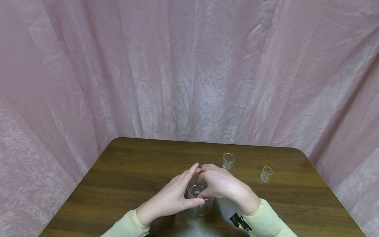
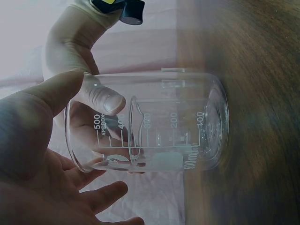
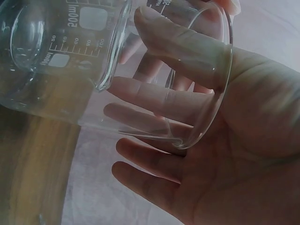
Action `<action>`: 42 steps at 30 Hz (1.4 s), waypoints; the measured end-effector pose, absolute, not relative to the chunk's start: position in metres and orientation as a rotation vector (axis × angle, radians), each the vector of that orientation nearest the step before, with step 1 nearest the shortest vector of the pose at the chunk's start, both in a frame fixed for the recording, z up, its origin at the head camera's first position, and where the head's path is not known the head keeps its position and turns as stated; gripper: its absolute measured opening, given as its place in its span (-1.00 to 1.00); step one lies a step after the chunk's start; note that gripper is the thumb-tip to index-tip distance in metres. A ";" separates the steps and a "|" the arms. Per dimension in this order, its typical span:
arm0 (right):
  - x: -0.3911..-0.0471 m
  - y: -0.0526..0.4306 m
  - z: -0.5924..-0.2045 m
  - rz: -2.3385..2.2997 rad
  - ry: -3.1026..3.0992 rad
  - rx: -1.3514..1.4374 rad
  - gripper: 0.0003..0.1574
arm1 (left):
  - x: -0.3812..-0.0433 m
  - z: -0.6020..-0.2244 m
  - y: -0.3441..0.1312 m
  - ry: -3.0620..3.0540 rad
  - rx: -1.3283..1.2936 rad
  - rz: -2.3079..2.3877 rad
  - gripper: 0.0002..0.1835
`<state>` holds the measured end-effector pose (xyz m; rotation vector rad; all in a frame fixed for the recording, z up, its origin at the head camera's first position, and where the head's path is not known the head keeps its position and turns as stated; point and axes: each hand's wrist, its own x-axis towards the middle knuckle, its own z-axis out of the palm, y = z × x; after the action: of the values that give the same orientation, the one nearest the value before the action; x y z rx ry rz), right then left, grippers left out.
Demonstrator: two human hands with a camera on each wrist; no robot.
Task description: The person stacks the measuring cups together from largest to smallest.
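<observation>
Hands (image 1: pixel 170 199) (image 1: pixel 225 185) flank a large beaker (image 1: pixel 204 209), vertical, mouth upward.

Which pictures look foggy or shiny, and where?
Head view: soft sheen on the curtain, pale glare low on the table; left wrist view: hazy, washed-out upper left; right wrist view: dimmer, with light streaks along the rim of the big glass.

I see remotely a pale yellow left sleeve (image 1: pixel 126 226), a matching right sleeve (image 1: pixel 267 220) and a black, yellow-marked right wrist device (image 1: pixel 238 221)
</observation>
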<state>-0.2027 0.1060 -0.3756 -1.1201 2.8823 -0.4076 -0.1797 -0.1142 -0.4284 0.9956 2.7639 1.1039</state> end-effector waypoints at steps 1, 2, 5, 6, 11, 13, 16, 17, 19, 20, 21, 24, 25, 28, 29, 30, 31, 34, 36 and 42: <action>-0.203 0.106 -0.376 -0.419 2.880 -1.118 -0.60 | -0.180 -0.428 -0.114 2.764 0.995 1.103 0.21; -0.203 0.107 -0.376 -0.430 2.878 -1.116 -0.60 | -0.180 -0.428 -0.114 2.765 0.996 1.100 0.21; -0.203 0.108 -0.377 -0.463 2.875 -1.106 -0.61 | -0.180 -0.429 -0.114 2.767 0.997 1.096 0.21; -0.203 0.109 -0.377 -0.473 2.875 -1.104 -0.62 | -0.180 -0.429 -0.114 2.767 0.997 1.095 0.21; -0.202 0.111 -0.377 -0.531 2.870 -1.082 -0.65 | -0.179 -0.428 -0.115 2.772 1.010 1.100 0.20; -0.202 0.113 -0.378 -0.545 2.870 -1.077 -0.65 | -0.179 -0.428 -0.115 2.772 1.016 1.104 0.19; -0.202 0.115 -0.379 -0.554 2.880 -1.077 -0.64 | -0.179 -0.429 -0.115 2.769 1.023 1.112 0.19; -0.202 0.116 -0.380 -0.556 2.885 -1.077 -0.63 | -0.179 -0.429 -0.115 2.768 1.023 1.114 0.19; -0.201 0.118 -0.380 -0.562 2.894 -1.075 -0.62 | -0.179 -0.429 -0.115 2.765 1.023 1.116 0.19; -0.201 0.119 -0.380 -0.566 2.898 -1.073 -0.62 | -0.179 -0.429 -0.115 2.763 1.025 1.118 0.18; -0.200 0.120 -0.380 -0.573 2.900 -1.071 -0.61 | -0.179 -0.429 -0.115 2.762 1.026 1.118 0.19; -0.199 0.124 -0.380 -0.611 2.897 -1.062 -0.59 | -0.180 -0.429 -0.115 2.764 1.034 1.117 0.19; -0.199 0.125 -0.380 -0.631 2.892 -1.057 -0.58 | -0.180 -0.429 -0.115 2.766 1.036 1.115 0.19; -0.199 0.130 -0.379 -0.673 2.878 -1.038 -0.58 | -0.180 -0.428 -0.114 2.771 1.041 1.113 0.20; -0.199 0.131 -0.379 -0.678 2.877 -1.037 -0.57 | -0.179 -0.428 -0.114 2.772 1.041 1.110 0.20; -0.199 0.133 -0.378 -0.680 2.878 -1.038 -0.57 | -0.179 -0.428 -0.114 2.776 1.039 1.107 0.20; -0.199 0.134 -0.378 -0.681 2.879 -1.040 -0.57 | -0.179 -0.428 -0.114 2.778 1.037 1.105 0.20; -0.199 0.138 -0.377 -0.688 2.890 -1.053 -0.55 | -0.179 -0.428 -0.114 2.788 1.026 1.094 0.20; -0.198 0.140 -0.375 -0.702 2.896 -1.049 -0.54 | -0.178 -0.428 -0.115 2.793 1.020 1.087 0.19; -0.195 0.147 -0.372 -0.719 2.908 -1.031 -0.48 | -0.177 -0.429 -0.114 2.791 0.998 1.077 0.20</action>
<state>-0.1950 0.1470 -0.3715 -1.0312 2.9078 -0.7193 -0.1766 -0.1142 -0.4285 0.9980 2.7913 1.0767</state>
